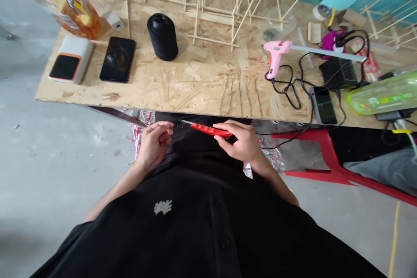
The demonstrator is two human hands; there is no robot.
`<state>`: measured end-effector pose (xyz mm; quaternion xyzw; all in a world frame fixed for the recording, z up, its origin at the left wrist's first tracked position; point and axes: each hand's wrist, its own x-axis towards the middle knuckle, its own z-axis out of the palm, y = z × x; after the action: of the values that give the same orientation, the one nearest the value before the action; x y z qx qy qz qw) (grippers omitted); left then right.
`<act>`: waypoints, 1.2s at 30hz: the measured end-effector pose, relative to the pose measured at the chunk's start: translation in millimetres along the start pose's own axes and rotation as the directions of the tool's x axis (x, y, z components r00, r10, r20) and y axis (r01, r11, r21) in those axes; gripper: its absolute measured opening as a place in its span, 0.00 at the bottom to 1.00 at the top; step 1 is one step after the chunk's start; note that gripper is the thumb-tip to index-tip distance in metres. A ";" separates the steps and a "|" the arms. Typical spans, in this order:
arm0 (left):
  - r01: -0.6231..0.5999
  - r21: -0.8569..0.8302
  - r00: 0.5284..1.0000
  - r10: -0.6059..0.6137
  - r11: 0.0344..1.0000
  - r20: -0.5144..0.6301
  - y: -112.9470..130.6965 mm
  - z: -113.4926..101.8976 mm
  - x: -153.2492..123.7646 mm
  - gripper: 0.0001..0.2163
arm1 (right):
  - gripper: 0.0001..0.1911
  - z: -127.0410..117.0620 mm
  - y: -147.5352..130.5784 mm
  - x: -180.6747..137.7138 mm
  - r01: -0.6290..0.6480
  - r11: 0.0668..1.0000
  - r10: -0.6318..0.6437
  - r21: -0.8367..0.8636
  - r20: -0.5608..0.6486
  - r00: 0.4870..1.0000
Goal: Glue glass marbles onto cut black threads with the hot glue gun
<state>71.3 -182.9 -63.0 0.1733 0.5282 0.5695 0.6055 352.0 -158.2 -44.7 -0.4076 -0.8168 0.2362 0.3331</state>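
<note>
My right hand (pixel 243 142) is closed around a red-handled cutter (pixel 208 130), whose thin blade points left toward my left hand. My left hand (pixel 155 143) is curled in a pinch just left of the blade tip, holding something thin that I cannot make out. Both hands sit over my lap, just below the front edge of the chipboard table (pixel 195 82). Several thin dark thread loops (pixel 239 93) lie on the board right above my hands.
On the board stand a black thread spool (pixel 162 36), a black phone (pixel 117 59), a white device (pixel 69 59), a pink glue gun (pixel 276 54) with cables, another phone (pixel 323 105) and a stick framework (pixel 228 4). A red stool (pixel 325 156) lies at the right.
</note>
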 end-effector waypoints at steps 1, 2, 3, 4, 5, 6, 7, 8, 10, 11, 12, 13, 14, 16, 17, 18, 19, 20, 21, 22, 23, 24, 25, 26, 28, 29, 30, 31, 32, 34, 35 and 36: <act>-0.001 0.001 1.000 0.001 1.000 -0.002 -0.6 -0.2 0.1 0.06 | 0.13 1.3 -0.3 0.8 0.006 1.000 -0.006 0.004 0.006 1.000; -0.002 0.002 1.000 0.002 1.000 -0.005 -1.2 -0.4 0.3 0.06 | 0.13 2.5 -0.6 1.4 0.014 1.000 -0.014 0.007 0.011 1.000; -0.002 0.003 1.000 0.002 1.000 -0.007 -1.9 -0.7 0.4 0.06 | 0.13 3.7 -0.8 1.8 0.025 1.000 -0.025 0.009 0.015 1.000; -0.002 0.003 1.000 0.002 1.000 -0.009 -2.6 -1.0 0.6 0.06 | 0.13 5.0 -0.9 2.0 0.035 0.999 -0.035 0.012 0.017 0.999; -0.001 0.002 1.000 0.001 1.000 -0.012 -3.3 -1.3 0.7 0.06 | 0.13 6.4 -1.0 2.1 0.044 0.999 -0.044 0.015 0.016 0.999; 0.000 0.001 1.000 0.000 1.000 -0.015 -4.0 -1.7 0.8 0.06 | 0.13 7.8 -1.0 2.2 0.053 0.998 -0.053 0.018 0.015 0.998; 0.003 0.001 1.000 -0.003 1.000 -0.019 -4.6 -2.0 1.0 0.07 | 0.13 9.2 -1.0 2.2 0.062 0.998 -0.063 0.020 0.013 0.998; 0.006 0.002 1.000 -0.006 1.000 -0.024 -5.1 -2.4 1.2 0.07 | 0.13 10.7 -0.8 2.3 0.073 0.997 -0.073 0.021 0.009 0.997; 0.013 0.008 0.999 -0.012 1.000 -0.031 -6.0 -2.9 1.6 0.09 | 0.13 13.2 -0.1 2.7 0.093 0.995 -0.093 0.021 -0.004 0.996; 0.015 0.011 0.999 -0.014 1.000 -0.032 -6.3 -3.1 1.8 0.09 | 0.13 14.2 0.4 3.0 0.101 0.995 -0.100 0.022 -0.013 0.995; 0.016 0.011 0.999 -0.016 1.000 -0.030 -6.5 -3.1 2.1 0.09 | 0.14 15.0 0.9 3.5 0.104 0.994 -0.103 0.023 -0.023 0.994; 0.015 0.009 0.999 -0.015 1.000 -0.029 -6.7 -3.1 2.2 0.09 | 0.14 15.6 1.3 4.1 0.103 0.994 -0.102 0.025 -0.032 0.994; 0.014 0.008 1.000 -0.014 1.000 -0.025 -6.7 -3.0 2.3 0.10 | 0.14 16.1 1.7 4.9 0.102 0.994 -0.101 0.027 -0.038 0.994; 0.014 0.011 1.000 -0.014 1.000 -0.023 -6.7 -2.5 2.2 0.10 | 0.14 16.9 2.2 6.4 0.100 0.994 -0.099 0.031 -0.041 0.994; 0.016 0.015 1.000 -0.016 1.000 -0.024 -6.6 -2.3 2.1 0.10 | 0.14 17.5 2.4 7.1 0.099 0.995 -0.097 0.034 -0.037 0.995; 0.017 0.019 0.999 -0.017 1.000 -0.028 -6.6 -2.0 1.9 0.10 | 0.14 18.2 2.7 7.7 0.097 0.995 -0.096 0.039 -0.034 0.995; 0.017 0.024 0.999 -0.016 1.000 -0.032 -6.6 -1.8 1.6 0.10 | 0.14 19.2 2.9 8.1 0.096 0.994 -0.094 0.046 -0.032 0.995; 0.016 0.028 0.999 -0.015 0.999 -0.037 -6.7 -1.7 1.4 0.10 | 0.14 20.4 3.3 8.5 0.093 0.994 -0.091 0.053 -0.033 0.995; 0.012 0.031 0.999 -0.011 0.999 -0.042 -6.8 -1.6 1.3 0.10 | 0.14 21.8 3.9 8.6 0.089 0.994 -0.087 0.061 -0.039 0.995; 0.008 0.033 0.999 -0.007 0.999 -0.045 -6.9 -1.6 1.3 0.10 | 0.14 23.3 4.6 8.7 0.086 0.994 -0.083 0.069 -0.046 0.995; 0.004 0.034 0.999 -0.002 0.999 -0.048 -7.0 -1.8 1.4 0.10 | 0.14 24.7 5.3 8.7 0.083 0.994 -0.079 0.078 -0.052 0.995; 0.000 0.034 0.999 0.002 0.999 -0.050 -7.1 -2.1 1.6 0.10 | 0.14 26.0 6.2 8.6 0.079 0.993 -0.074 0.086 -0.059 0.996; -0.004 0.032 0.999 0.005 0.999 -0.050 -7.2 -2.6 1.9 0.10 | 0.14 27.2 7.1 8.4 0.074 0.993 -0.069 0.095 -0.062 0.996; -0.006 0.029 0.999 0.008 1.000 -0.048 -7.3 -3.2 2.4 0.10 | 0.14 28.1 7.9 8.3 0.070 0.992 -0.064 0.103 -0.063 0.996; -0.009 0.023 0.999 0.010 1.000 -0.042 -7.7 -4.6 3.6 0.11 | 0.14 29.3 9.3 7.9 0.062 0.991 -0.055 0.118 -0.063 0.996; -0.011 0.020 0.999 0.012 1.000 -0.039 -8.0 -5.3 4.3 0.11 | 0.14 29.7 9.7 7.7 0.058 0.990 -0.050 0.126 -0.064 0.997; -0.016 0.016 0.999 0.017 1.000 -0.038 -8.5 -5.9 5.0 0.11 | 0.14 29.9 10.0 7.5 0.053 0.989 -0.045 0.135 -0.065 0.997; -0.026 0.011 0.999 0.026 1.000 -0.040 -9.2 -6.5 5.7 0.11 | 0.14 30.1 10.1 7.3 0.048 0.989 -0.039 0.143 -0.066 0.997; -0.039 0.005 0.998 0.040 0.999 -0.044 -10.0 -6.9 6.5 0.11 | 0.14 30.3 10.1 7.1 0.042 0.988 -0.032 0.151 -0.067 0.997; -0.077 -0.004 0.995 0.077 0.997 -0.056 -12.1 -7.6 7.9 0.11 | 0.14 30.6 10.0 6.9 0.030 0.986 -0.020 0.166 -0.064 0.998; -0.099 -0.005 0.993 0.099 0.995 -0.062 -13.4 -7.9 8.7 0.12 | 0.14 30.8 10.1 6.9 0.027 0.985 -0.016 0.171 -0.062 0.998; -0.122 -0.001 0.990 0.122 0.993 -0.067 -14.7 -8.4 9.6 0.11 | 0.14 30.8 10.2 6.9 0.024 0.984 -0.014 0.176 -0.060 0.998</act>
<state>69.8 -182.1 -82.4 0.1845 0.5352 0.6123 0.5519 331.4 -150.3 -69.5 -0.3756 -0.7863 0.2923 0.3940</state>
